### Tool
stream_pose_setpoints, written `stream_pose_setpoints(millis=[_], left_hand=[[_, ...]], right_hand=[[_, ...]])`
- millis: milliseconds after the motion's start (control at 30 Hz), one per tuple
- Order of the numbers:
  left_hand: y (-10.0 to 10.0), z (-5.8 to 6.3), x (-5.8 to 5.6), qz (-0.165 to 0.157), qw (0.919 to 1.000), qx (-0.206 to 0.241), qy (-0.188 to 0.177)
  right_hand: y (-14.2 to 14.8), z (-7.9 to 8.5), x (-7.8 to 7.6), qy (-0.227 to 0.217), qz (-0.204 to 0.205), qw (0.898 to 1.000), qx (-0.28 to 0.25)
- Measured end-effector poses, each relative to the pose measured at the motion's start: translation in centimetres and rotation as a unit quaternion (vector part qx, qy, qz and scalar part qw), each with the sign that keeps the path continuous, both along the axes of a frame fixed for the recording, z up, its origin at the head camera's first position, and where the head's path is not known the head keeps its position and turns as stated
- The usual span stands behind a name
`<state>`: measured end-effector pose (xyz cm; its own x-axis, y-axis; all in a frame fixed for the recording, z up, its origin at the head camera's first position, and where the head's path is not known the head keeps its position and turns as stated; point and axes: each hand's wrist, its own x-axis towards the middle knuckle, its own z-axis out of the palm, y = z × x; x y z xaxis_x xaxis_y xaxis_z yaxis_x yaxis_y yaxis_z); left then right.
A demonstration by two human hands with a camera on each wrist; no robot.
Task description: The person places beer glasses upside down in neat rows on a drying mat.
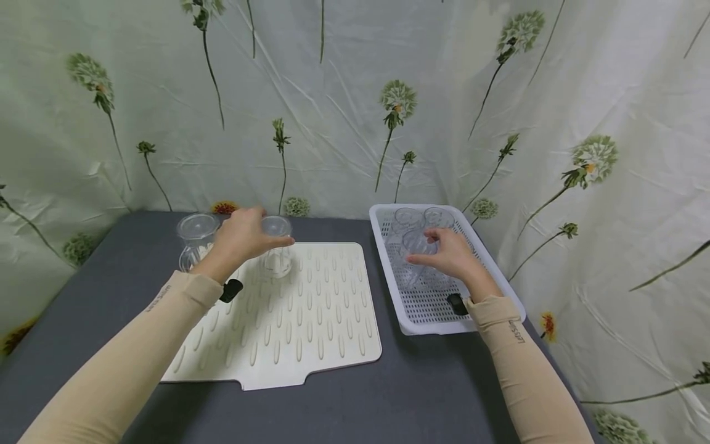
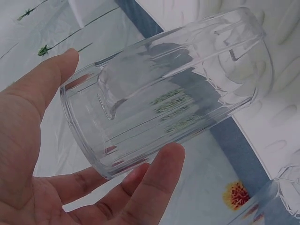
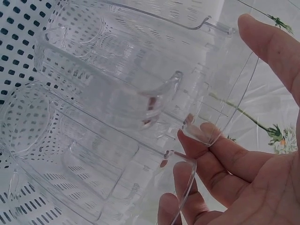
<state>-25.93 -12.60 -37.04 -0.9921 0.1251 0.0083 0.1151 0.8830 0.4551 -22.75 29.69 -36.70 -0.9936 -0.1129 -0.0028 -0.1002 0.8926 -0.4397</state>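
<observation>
My left hand (image 1: 238,237) is at the top of a clear glass mug (image 1: 277,227) on the ribbed white mat (image 1: 322,308). The left wrist view shows thumb and fingers around the near end of this mug (image 2: 164,89), its far end over the mat. Another upside-down mug (image 1: 198,227) stands left of that hand, partly covered by it. My right hand (image 1: 452,253) reaches into the white basket (image 1: 395,302), thumb and fingers around the rim of a clear mug (image 1: 417,243). Up close, its fingertips (image 3: 187,140) lie between this mug (image 3: 201,79) and a neighbouring one (image 3: 93,168).
Two more clear mugs, one at the back left (image 1: 407,217) and one at the back right (image 1: 439,217), stand in the perforated basket. Mat and basket lie side by side on a dark grey table (image 1: 344,407). A flower-print curtain (image 1: 344,123) hangs behind and to both sides.
</observation>
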Motion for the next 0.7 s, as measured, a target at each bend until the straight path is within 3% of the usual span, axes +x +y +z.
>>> stream_pose_setpoints(millis=[700], left_hand=[[-0.10,0.25,0.46,-0.006,0.9999,0.000,0.011]], right_hand=[[0.16,0.42,0.73,-0.008,0.002,0.999,-0.040]])
